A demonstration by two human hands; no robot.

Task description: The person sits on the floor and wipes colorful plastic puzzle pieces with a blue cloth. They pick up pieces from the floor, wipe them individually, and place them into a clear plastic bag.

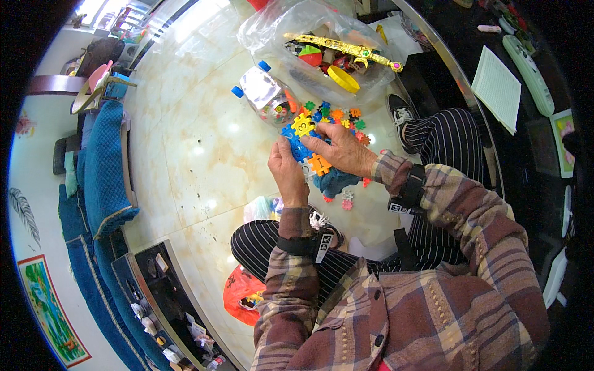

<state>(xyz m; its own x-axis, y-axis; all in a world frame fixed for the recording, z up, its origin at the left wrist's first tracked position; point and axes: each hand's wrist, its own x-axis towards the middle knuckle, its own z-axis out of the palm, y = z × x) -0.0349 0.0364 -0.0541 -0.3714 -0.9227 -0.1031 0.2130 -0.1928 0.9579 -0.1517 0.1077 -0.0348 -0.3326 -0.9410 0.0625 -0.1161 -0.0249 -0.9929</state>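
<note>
Between my two hands is a joined panel of plastic puzzle blocks (299,147), with yellow, blue, orange and white pieces that bear numbers. My left hand (287,171) grips its left edge. On the right side, my right hand (342,147) pinches it near the yellow block (303,125), thumb lying across the face. Loose coloured puzzle blocks (338,114) are spread on the floor just beyond my right hand. Below the panel is a dark blue cloth-like thing (338,182), partly hidden. Two joined blocks, white and pink (347,200), lie nearer to me.
Beyond the blocks stands a clear plastic container with blue clips (267,90). A clear plastic bag of toys (320,69) holds a gold toy sword (348,48). A red bag (241,297) lies by my left knee. To the right is a dark table (524,153); a blue sofa (109,171) stands left.
</note>
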